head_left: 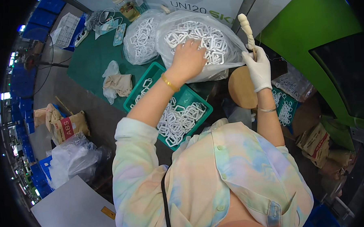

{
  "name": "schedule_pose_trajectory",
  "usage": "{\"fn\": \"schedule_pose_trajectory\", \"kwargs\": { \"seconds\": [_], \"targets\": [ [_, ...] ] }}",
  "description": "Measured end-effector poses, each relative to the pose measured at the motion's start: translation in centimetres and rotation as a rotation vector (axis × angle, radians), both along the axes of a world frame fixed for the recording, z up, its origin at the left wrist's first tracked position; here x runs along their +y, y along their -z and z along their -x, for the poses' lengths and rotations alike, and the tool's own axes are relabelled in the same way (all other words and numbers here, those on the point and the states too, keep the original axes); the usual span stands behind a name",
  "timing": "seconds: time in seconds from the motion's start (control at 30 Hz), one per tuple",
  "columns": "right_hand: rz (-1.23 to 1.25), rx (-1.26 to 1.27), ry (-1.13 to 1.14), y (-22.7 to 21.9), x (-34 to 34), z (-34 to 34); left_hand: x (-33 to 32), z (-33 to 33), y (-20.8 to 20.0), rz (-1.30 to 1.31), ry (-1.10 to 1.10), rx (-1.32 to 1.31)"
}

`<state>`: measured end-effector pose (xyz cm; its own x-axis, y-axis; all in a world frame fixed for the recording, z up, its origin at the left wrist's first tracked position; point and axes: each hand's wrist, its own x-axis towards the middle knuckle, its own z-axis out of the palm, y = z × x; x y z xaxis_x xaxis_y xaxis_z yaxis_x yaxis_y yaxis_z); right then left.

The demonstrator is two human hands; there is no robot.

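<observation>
My bare left hand (189,58), a yellow bangle at its wrist, rests on white plastic frame-shaped rings (215,43) inside a large clear plastic bag (233,36). Its fingers curl down among the rings, and what they hold is hidden. In a white glove, my right hand (259,68) grips a thin stick bearing a lumpy cream-coloured piece (246,29), held upright beside the bag's right edge. Below my left forearm lies a green tray (192,97) with many similar white rings. A second clear bag of rings (144,38) stands left of the large one.
On the green table (88,69) lie a light cloth (119,84) and a power strip (119,34). A round brown disc (242,87) sits below my right hand. Another tray of rings (285,111) is at right, beside a green machine (308,22). Sacks (71,126) stand at left.
</observation>
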<state>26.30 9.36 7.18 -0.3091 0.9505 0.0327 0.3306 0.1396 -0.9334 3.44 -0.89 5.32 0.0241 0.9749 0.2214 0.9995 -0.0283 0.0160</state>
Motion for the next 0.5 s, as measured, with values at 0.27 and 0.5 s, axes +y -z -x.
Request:
{"fn": "schedule_pose_trajectory", "kwargs": {
  "seconds": [0.27, 0.5],
  "targets": [
    [0.064, -0.030, -0.059, 1.7, -1.5, -0.4, -7.3, -0.6, -4.3, 0.302, -0.117, -0.057],
    [0.046, 0.043, -0.017, 2.0, -1.9, -0.8, -9.3, -0.7, -3.0, -0.259, -0.042, -0.466]
  ]
}}
